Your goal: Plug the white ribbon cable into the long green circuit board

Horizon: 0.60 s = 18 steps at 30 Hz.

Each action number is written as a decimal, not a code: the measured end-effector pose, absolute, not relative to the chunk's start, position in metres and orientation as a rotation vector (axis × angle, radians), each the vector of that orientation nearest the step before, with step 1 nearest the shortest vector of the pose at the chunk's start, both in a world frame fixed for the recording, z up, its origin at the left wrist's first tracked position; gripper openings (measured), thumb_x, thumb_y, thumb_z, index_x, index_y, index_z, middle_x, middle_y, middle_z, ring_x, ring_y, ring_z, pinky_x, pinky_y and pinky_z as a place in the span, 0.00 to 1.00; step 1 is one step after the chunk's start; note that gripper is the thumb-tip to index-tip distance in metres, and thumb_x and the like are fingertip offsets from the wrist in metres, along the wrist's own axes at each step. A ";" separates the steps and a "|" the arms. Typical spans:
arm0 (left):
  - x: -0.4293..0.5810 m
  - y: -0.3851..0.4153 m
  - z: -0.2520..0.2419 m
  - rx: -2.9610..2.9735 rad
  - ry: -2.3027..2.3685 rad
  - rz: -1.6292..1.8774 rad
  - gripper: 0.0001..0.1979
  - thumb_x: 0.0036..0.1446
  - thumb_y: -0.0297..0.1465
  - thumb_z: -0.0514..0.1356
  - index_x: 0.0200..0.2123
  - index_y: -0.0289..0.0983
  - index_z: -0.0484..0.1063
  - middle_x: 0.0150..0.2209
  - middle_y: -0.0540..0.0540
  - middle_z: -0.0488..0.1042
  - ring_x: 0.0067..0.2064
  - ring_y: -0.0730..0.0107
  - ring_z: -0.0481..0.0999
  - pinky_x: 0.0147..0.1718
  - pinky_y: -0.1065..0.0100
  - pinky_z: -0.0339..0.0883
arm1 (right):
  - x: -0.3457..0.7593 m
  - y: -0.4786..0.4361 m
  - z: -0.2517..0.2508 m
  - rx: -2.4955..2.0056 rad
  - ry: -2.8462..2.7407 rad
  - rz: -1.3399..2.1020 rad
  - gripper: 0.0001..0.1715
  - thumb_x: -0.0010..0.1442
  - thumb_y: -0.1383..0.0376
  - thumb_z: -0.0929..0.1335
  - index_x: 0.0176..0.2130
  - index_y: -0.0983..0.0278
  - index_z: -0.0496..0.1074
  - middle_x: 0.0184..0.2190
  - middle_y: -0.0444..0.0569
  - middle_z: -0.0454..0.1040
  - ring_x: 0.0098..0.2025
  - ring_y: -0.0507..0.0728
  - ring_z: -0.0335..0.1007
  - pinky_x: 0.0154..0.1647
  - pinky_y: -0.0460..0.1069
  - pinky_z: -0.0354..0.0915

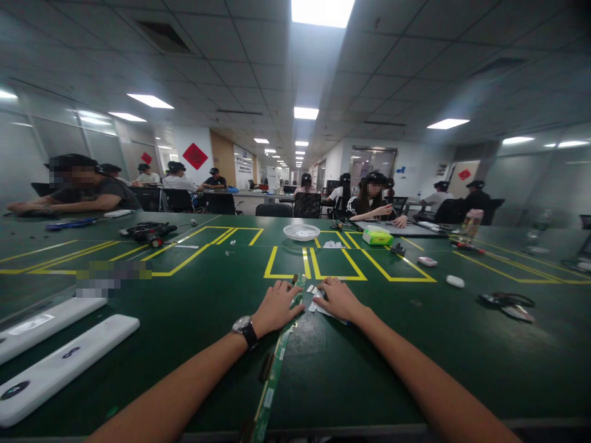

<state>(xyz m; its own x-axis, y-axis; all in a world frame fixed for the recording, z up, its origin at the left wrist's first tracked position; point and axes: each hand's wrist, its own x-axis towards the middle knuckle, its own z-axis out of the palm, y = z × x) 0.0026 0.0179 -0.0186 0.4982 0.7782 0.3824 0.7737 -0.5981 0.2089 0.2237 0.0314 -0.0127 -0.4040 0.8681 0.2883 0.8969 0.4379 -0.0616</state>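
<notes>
A long, narrow green circuit board (273,375) runs from the table's front edge up to my left hand (278,306). That hand is closed on its far part, with the thumb and fingers at its edges. Brown connectors and small white labels show along the strip. Just to the right, my right hand (340,299) rests on a white label sheet (319,303), fingers bent and thumb on the paper. Its palm hides most of the sheet. A few small white pieces lie by the fingertips.
Two long white cases (69,363) lie at left. Farther back are a black power tool (152,232), a clear round dish (301,232) and a green-and-white pack (377,235). A cable coil (508,301) lies at right. Co-workers sit around the table and beyond.
</notes>
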 end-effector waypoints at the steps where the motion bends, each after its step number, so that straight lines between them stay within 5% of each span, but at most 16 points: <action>1: 0.003 0.018 -0.019 2.706 1.399 0.698 0.22 0.57 0.43 0.55 0.54 0.43 0.66 0.48 0.39 0.68 0.50 0.51 0.64 0.47 0.55 0.59 | 0.224 0.031 -0.013 -1.522 -2.415 -0.132 0.25 0.60 0.50 0.63 0.47 0.64 0.72 0.46 0.58 0.69 0.49 0.63 0.63 0.47 0.53 0.57; 11: -0.005 0.037 -0.021 2.204 1.207 0.942 0.26 0.46 0.23 0.61 0.51 0.38 0.69 0.50 0.41 0.70 0.51 0.58 0.68 0.51 0.59 0.61 | 0.227 0.032 -0.010 -1.477 -2.247 0.176 0.16 0.51 0.61 0.69 0.40 0.64 0.68 0.34 0.49 0.71 0.36 0.55 0.64 0.34 0.46 0.56; 18: -0.001 0.031 -0.009 1.478 0.999 1.020 0.27 0.49 0.19 0.57 0.55 0.34 0.64 0.40 0.42 0.77 0.34 0.70 0.77 0.32 0.70 0.70 | 0.216 0.031 -0.008 -1.309 -2.044 0.620 0.10 0.54 0.60 0.66 0.29 0.65 0.65 0.22 0.41 0.65 0.26 0.50 0.61 0.26 0.44 0.54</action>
<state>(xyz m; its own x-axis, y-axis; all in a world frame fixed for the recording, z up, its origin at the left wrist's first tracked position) -0.0011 0.0310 -0.0092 0.2929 0.9516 0.0926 0.0732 -0.1189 0.9902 0.2159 0.0313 -0.0081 -0.3118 0.9163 0.2513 0.6222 0.3967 -0.6749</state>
